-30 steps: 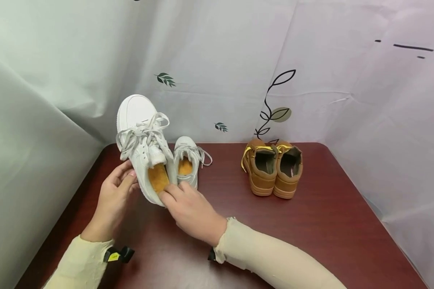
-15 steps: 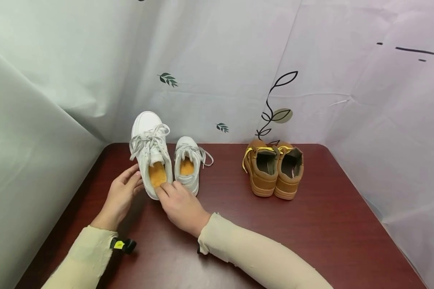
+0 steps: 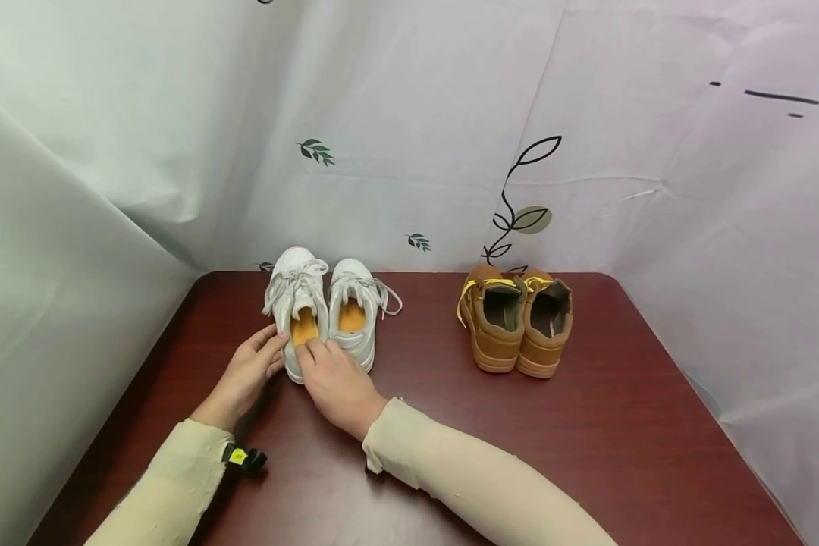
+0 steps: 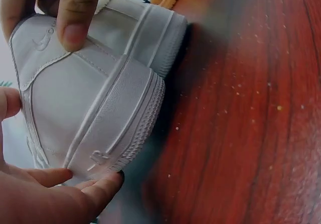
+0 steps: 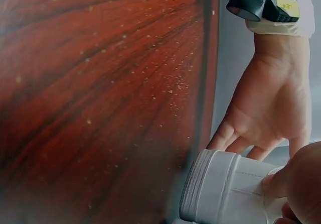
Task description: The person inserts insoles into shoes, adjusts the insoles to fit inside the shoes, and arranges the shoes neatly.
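A white lace-up sneaker [image 3: 295,262] with a tan insole stands toes-away near the table's back left, side by side with its matching sneaker [image 3: 356,347]. My right hand [image 3: 341,385] pinches the first sneaker's heel collar, its thumb [image 4: 77,18] pressing on the outside of the heel in the left wrist view. My left hand [image 3: 246,379] lies along that sneaker's left side, fairly straight fingers touching it low near the sole. The right wrist view shows the heel [image 5: 215,189] between both hands, with the left palm turned to the camera.
A pair of brown shoes [image 3: 497,350] with yellow laces stands at the back right of the dark red table [image 3: 614,440]. A pale curtain [image 3: 382,114] printed with leaves hangs behind and along both sides.
The held sneaker has come down and slightly right, from tilted up in the air to beside its mate. Both hands moved with it, the right still gripping its heel.
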Tool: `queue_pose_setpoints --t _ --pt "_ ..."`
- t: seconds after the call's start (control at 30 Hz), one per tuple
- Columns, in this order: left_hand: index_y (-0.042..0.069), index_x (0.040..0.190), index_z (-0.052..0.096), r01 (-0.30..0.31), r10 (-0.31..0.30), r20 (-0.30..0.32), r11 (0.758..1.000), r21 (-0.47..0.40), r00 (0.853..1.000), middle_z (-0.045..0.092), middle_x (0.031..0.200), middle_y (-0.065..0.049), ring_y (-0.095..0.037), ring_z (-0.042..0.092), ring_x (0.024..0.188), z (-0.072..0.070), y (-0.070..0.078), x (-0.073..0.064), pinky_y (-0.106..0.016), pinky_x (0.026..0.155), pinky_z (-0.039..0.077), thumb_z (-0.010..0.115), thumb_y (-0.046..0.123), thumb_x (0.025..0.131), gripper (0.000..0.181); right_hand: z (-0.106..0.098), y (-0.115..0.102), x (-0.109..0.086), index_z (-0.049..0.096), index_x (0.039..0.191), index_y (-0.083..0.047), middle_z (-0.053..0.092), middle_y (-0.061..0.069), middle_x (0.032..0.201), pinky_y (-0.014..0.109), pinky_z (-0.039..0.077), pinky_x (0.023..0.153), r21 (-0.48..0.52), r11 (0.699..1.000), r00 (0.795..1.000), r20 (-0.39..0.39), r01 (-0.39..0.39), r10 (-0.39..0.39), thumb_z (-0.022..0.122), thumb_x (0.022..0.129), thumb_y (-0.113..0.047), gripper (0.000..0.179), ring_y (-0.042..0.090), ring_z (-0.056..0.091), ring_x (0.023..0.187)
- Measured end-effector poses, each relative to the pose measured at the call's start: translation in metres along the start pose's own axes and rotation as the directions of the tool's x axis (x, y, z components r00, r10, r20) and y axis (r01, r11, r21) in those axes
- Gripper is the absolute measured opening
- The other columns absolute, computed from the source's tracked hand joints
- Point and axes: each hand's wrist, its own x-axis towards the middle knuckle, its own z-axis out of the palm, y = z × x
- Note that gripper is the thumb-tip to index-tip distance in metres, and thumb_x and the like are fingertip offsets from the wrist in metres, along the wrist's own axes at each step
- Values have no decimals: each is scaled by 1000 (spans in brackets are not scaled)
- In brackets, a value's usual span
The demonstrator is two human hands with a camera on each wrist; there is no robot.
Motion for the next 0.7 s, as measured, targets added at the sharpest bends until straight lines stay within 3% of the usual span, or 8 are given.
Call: queue_pose_setpoints --t 0.17,0.4,0.57,0.7 --pt "-4 158 12 13 -12 -14 996 92 1000 28 156 -27 0 57 109 1 -5 5 -12 87 48 52 40 104 80 5 -2 1 60 127 -7 62 1 111 26 49 82 14 1000 1000 3 -10 10 57 96 -15 31 15 57 87" --pt "-6 156 21 7 4 -44 971 241 999 36 154 -28 -32 48 132 4 -5 10 -15 89 48 45 53 103 82 10 -2 5 57 132 -5 62 2 114 25 49 84 44 998 998 -13 -53 54 57 98 -13 35 15 58 91" --pt "-6 152 32 33 5 -101 927 373 995 44 150 -27 -30 52 128 3 -2 10 -21 92 50 42 53 103 78 13 -1 6 54 139 -3 62 4 125 24 49 91 39 999 999 -17 -32 32 55 99 -12 41 16 61 99" --pt "-4 151 37 61 -7 -125 899 433 992 50 144 -27 -29 57 120 1 -3 9 -28 90 51 42 56 102 78 9 -1 5 49 145 -3 58 8 139 26 47 99 26 999 998 59 -32 31 56 98 -13 48 17 61 108"
